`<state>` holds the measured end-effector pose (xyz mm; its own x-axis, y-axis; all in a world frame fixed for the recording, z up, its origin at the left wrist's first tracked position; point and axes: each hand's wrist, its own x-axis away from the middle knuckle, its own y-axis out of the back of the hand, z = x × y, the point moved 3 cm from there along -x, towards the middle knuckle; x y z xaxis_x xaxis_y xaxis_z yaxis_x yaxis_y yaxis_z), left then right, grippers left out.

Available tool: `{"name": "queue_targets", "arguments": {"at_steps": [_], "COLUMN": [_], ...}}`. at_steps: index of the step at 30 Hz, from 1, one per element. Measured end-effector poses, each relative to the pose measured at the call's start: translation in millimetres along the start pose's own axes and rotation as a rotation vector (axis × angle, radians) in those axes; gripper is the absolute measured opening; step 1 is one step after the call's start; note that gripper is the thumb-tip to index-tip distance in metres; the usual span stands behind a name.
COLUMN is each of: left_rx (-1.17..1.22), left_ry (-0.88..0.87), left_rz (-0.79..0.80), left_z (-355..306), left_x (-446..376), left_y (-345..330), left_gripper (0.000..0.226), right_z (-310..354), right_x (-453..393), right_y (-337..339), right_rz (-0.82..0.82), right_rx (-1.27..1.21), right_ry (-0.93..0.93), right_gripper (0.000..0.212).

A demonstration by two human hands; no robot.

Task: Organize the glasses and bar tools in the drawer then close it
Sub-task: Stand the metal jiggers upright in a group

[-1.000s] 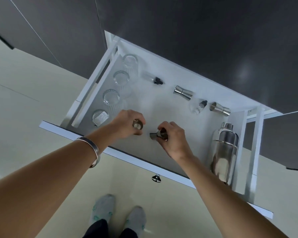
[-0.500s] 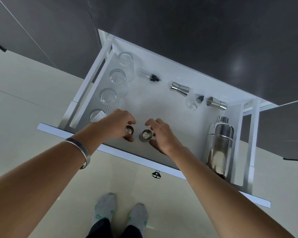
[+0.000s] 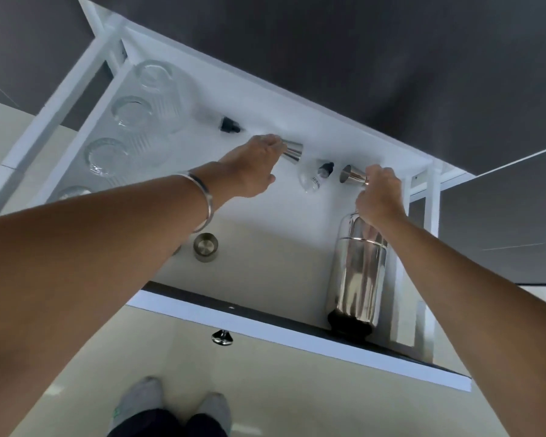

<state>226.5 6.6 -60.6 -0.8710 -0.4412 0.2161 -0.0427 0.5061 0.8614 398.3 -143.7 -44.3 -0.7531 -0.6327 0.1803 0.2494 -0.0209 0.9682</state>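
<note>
Both hands reach to the back of the open drawer (image 3: 265, 216), each closed around a steel jigger lying on its side. Left hand (image 3: 252, 165) grips the left jigger (image 3: 292, 151) by one end, the free cone pointing right; a silver bangle (image 3: 204, 200) circles that wrist. Right hand (image 3: 380, 193) pinches the right jigger (image 3: 352, 175) by its far end, so the open cone mouth faces left. Between the two jiggers lies a small clear dropper bottle (image 3: 314, 179) with a black cap, near both but touching neither hand. A second dropper bottle (image 3: 216, 119) lies further left, just beyond the left hand.

Along the drawer's left side stands a row of ribbed clear glasses (image 3: 130, 113) — the nearest one is partly hidden behind the left forearm. Near the front, a short steel cup (image 3: 205, 246) stands upright with its mouth up; something metallic beside it is mostly covered by the arm. On the right side, a polished cocktail shaker (image 3: 356, 272) lies lengthwise, its top end under the right wrist.

A round metal knob (image 3: 222, 337) sits on the drawer front. Below, two grey-socked feet (image 3: 171, 402) stand on a pale floor (image 3: 297, 389).
</note>
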Motion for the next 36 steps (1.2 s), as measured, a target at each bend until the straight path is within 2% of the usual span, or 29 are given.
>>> {"name": "queue_targets", "arguments": {"at_steps": [4,7,10,14,19,22,25,29,36], "left_rx": [-0.142,-0.182,-0.129,0.031,0.182,0.149,0.084,0.055,0.097], "left_ry": [-0.02,0.019,0.052,0.05,0.089,0.084,0.13,0.159,0.169], "left_rz": [-0.033,-0.107,-0.072,-0.056,-0.159,-0.113,-0.008,0.044,0.102], "left_z": [-1,2,9,13,33,45,57,67,78], "left_x": [-33,-37,-28,-1,54,89,116,131,127], "left_y": [-18,-23,-30,-9,44,60,62,56,39], "left_gripper": [0.058,0.038,0.02,0.019,0.025,0.025,0.027,0.032,0.037], "right_z": [-14,-21,-27,-25,20,55,92,134,168], "right_x": [-21,-31,-33,-21,30,66,91,107,109], "right_y": [-16,-25,-27,-12,4,-5,-19,-36,-56], "right_rz": [0.059,0.088,0.079,-0.062,-0.141,-0.082,0.049,0.193,0.272], "right_rx": [0.185,0.202,0.176,-0.065,-0.299,-0.383,-0.354,-0.312,-0.168], "right_ry": [0.0,-0.032,-0.059,-0.006,0.25,0.389,0.506,0.574,0.651], "right_gripper": [0.04,0.035,0.027,0.024,0.027,0.026,0.025,0.028,0.019]}}
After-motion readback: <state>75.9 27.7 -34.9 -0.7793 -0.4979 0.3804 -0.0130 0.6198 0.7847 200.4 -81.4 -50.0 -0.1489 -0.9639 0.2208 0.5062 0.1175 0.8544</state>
